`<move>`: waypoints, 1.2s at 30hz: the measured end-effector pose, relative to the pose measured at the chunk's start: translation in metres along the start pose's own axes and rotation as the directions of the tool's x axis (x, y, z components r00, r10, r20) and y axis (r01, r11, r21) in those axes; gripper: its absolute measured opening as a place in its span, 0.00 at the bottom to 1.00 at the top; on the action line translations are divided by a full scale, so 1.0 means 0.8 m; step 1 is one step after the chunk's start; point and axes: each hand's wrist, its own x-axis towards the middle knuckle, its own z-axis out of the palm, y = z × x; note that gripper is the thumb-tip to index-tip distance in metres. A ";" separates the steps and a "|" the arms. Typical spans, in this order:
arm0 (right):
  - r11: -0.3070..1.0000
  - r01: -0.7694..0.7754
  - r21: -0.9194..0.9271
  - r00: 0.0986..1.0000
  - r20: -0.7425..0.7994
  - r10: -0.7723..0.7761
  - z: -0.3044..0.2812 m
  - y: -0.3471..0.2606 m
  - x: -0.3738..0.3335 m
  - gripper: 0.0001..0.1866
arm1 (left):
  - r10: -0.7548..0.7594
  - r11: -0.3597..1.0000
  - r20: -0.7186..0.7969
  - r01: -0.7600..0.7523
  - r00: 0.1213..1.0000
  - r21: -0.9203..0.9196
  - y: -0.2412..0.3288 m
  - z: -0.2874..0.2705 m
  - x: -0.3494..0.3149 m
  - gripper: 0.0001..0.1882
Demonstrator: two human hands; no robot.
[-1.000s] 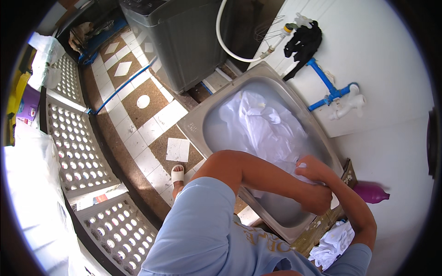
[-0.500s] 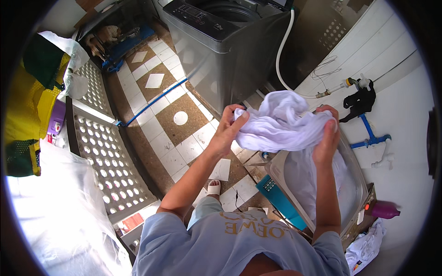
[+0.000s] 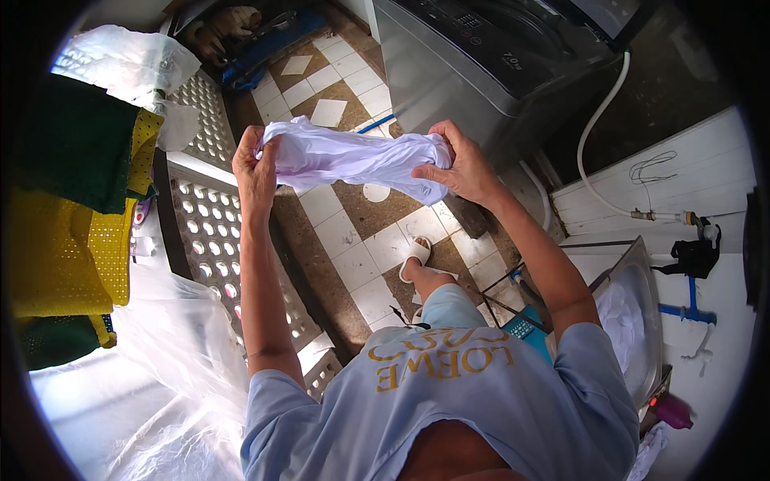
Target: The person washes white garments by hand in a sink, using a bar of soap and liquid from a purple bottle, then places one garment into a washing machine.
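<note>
A white cloth garment (image 3: 353,160) with a faint lilac tint hangs bunched and stretched between my two hands, over the tiled floor. My left hand (image 3: 257,164) is closed on its left end, and my right hand (image 3: 461,164) grips the right end with the thumb across the folds. What kind of garment it is cannot be made out. To my right is a sink basin (image 3: 642,264) with more white cloth (image 3: 619,321) lying in it.
A dark grey washing machine (image 3: 473,80) stands ahead to the right, with a white hose (image 3: 597,120) running to a wall tap. Along my left runs a perforated block wall (image 3: 210,232), with yellow and green mesh cloth (image 3: 72,248) and clear plastic sheeting (image 3: 176,353). A dog (image 3: 220,32) lies far left.
My hands have carried the garment leftward, from beside the basin out over the floor, and drawn it out longer. My body has turned left, and the washing machine now appears farther right.
</note>
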 end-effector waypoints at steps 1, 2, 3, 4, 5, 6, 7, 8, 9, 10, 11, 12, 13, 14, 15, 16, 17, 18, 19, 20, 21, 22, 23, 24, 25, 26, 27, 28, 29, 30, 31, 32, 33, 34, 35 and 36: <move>0.999 0.034 -0.018 0.999 0.009 -0.033 0.005 0.012 0.018 0.27 | 0.065 0.998 -0.058 -0.063 0.996 0.024 0.005 -0.008 0.022 0.04; 0.997 0.067 -0.039 0.998 0.018 -0.067 0.008 0.022 0.038 0.27 | 0.132 0.991 -0.113 -0.127 0.985 0.048 0.011 -0.013 0.047 0.04; 0.998 0.050 0.043 0.998 0.020 -0.051 0.012 0.028 0.053 0.28 | 0.171 0.985 -0.157 -0.165 0.973 0.048 0.017 -0.018 0.062 0.04; 0.996 0.082 0.036 0.995 -0.055 -0.080 0.018 0.038 0.071 0.31 | 0.237 0.971 -0.209 -0.234 0.949 0.041 0.023 -0.019 0.087 0.05; 0.990 -0.033 0.138 0.999 -0.019 0.036 0.034 0.059 0.087 0.28 | 0.176 0.984 -0.231 -0.167 0.957 0.058 0.013 -0.030 0.101 0.05; 0.960 -0.151 0.234 0.988 0.027 0.149 0.046 0.078 0.105 0.25 | 0.173 0.978 -0.178 -0.148 0.969 0.144 -0.001 -0.039 0.126 0.05; 0.974 -0.178 0.136 0.983 0.060 0.171 0.054 0.094 0.125 0.22 | 0.165 0.965 -0.146 -0.129 0.975 0.230 -0.018 -0.050 0.153 0.05; 0.979 -0.198 0.039 0.977 0.087 0.194 0.056 0.111 0.150 0.19 | 0.155 0.942 -0.109 -0.114 0.982 0.316 -0.032 -0.058 0.180 0.05; 0.975 -0.212 -0.060 0.970 0.112 0.218 0.060 0.125 0.170 0.17 | 0.136 0.946 -0.097 -0.100 0.986 0.308 -0.043 -0.071 0.200 0.05; 0.990 -0.140 -0.001 0.990 0.032 0.140 0.059 0.126 0.190 0.16 | 0.139 0.956 -0.137 -0.096 0.981 0.278 -0.045 -0.079 0.219 0.05; 0.997 -0.063 0.050 0.996 -0.053 0.065 0.058 0.123 0.211 0.15 | 0.120 0.963 -0.201 -0.065 0.972 0.263 -0.046 -0.089 0.237 0.05; 0.995 0.019 0.095 0.990 -0.143 -0.005 0.060 0.123 0.230 0.15 | 0.101 0.969 -0.264 -0.034 0.959 0.246 -0.051 -0.099 0.253 0.05; 0.986 0.150 0.071 0.947 -0.296 -0.123 0.072 0.136 0.251 0.16 | 0.104 0.982 -0.308 -0.049 0.946 0.180 -0.058 -0.099 0.270 0.06; 0.999 0.032 0.039 0.980 -0.199 -0.023 0.080 0.155 0.269 0.15 | 0.097 0.982 -0.287 -0.044 0.953 0.186 -0.069 -0.110 0.286 0.06; 0.996 -0.084 -0.008 0.991 -0.106 0.083 0.087 0.177 0.285 0.14 | 0.089 0.981 -0.264 -0.038 0.960 0.190 -0.089 -0.121 0.303 0.06; 0.980 -0.188 -0.068 0.982 -0.015 0.188 0.089 0.177 0.308 0.14 | 0.083 0.980 -0.247 -0.034 0.966 0.194 -0.099 -0.126 0.322 0.06; 0.972 -0.150 -0.179 0.988 0.013 0.155 0.088 0.177 0.324 0.11 | 0.147 0.957 -0.246 -0.075 0.958 0.281 -0.108 -0.135 0.341 0.06; 0.984 -0.099 -0.151 0.995 -0.009 0.099 0.087 0.178 0.345 0.10 | 0.054 0.989 -0.232 -0.019 0.971 0.149 -0.110 -0.155 0.364 0.05; 0.991 -0.059 -0.123 0.998 -0.039 0.054 0.084 0.162 0.367 0.09 | 0.035 0.990 -0.248 0.001 0.968 0.143 -0.104 -0.164 0.390 0.05; 0.995 -0.018 -0.098 0.997 -0.071 0.011 0.086 0.156 0.387 0.08 | 0.015 0.990 -0.263 0.022 0.965 0.137 -0.103 -0.172 0.413 0.05; 0.998 0.010 -0.057 0.985 -0.170 -0.019 0.100 0.173 0.399 0.07 | 0.051 0.990 -0.284 -0.012 0.958 0.138 -0.119 -0.181 0.426 0.06; 0.999 -0.040 -0.030 0.992 -0.124 0.036 0.109 0.179 0.422 0.07 | 0.043 0.992 -0.294 -0.006 0.955 0.125 -0.138 -0.205 0.444 0.07; 0.995 -0.103 -0.015 0.992 -0.080 0.101 0.113 0.188 0.446 0.07 | -0.018 0.989 -0.258 0.056 0.966 0.139 -0.156 -0.212 0.464 0.07; 0.986 -0.165 -0.003 0.986 -0.034 0.165 0.116 0.196 0.467 0.07 | -0.081 0.981 -0.225 0.117 0.971 0.155 -0.173 -0.221 0.484 0.07; 0.993 -0.112 -0.039 0.992 -0.056 0.110 0.117 0.198 0.489 0.08 | -0.115 0.979 -0.227 0.149 0.967 0.141 -0.184 -0.224 0.503 0.07; 0.995 -0.100 -0.012 0.993 -0.058 0.099 0.114 0.202 0.516 0.07 | -0.117 0.979 -0.253 0.154 0.960 0.133 -0.192 -0.230 0.519 0.08; 0.996 -0.088 0.017 0.994 -0.060 0.089 0.109 0.205 0.545 0.07 | -0.121 0.977 -0.277 0.163 0.953 0.137 -0.196 -0.240 0.539 0.09; 0.996 -0.080 0.047 0.995 -0.057 0.083 0.111 0.203 0.570 0.07 | -0.130 0.973 -0.302 0.179 0.944 0.142 -0.202 -0.252 0.557 0.09; 0.981 -0.096 0.170 0.995 0.007 0.096 0.108 0.181 0.594 0.07 | -0.143 0.976 -0.302 0.185 0.943 0.116 -0.208 -0.262 0.571 0.09; 0.958 -0.170 0.231 0.985 0.052 0.163 0.106 0.170 0.617 0.07 | -0.155 0.978 -0.300 0.190 0.941 0.091 -0.213 -0.271 0.586 0.10; 0.960 -0.159 0.231 0.987 0.064 0.148 0.103 0.164 0.638 0.07 | -0.168 0.979 -0.291 0.194 0.942 0.063 -0.218 -0.276 0.602 0.10; 0.961 -0.148 0.232 0.988 0.076 0.134 0.101 0.158 0.658 0.07 | -0.154 0.983 -0.298 0.177 0.942 0.051 -0.222 -0.282 0.617 0.10; 0.970 -0.102 0.221 0.994 0.047 0.093 0.097 0.150 0.673 0.07 | -0.140 0.986 -0.305 0.160 0.942 0.039 -0.224 -0.290 0.630 0.10; 0.975 -0.057 0.213 0.998 0.021 0.054 0.099 0.133 0.686 0.07 | -0.128 0.989 -0.313 0.145 0.941 0.032 -0.225 -0.297 0.643 0.10; 0.981 -0.023 0.194 0.999 -0.021 0.028 0.100 0.127 0.696 0.07 | -0.110 0.993 -0.331 0.120 0.937 0.009 -0.214 -0.287 0.653 0.09; 0.990 0.065 0.129 0.981 -0.190 -0.039 0.110 0.134 0.709 0.07 | -0.093 0.995 -0.349 0.095 0.933 -0.013 -0.204 -0.275 0.662 0.09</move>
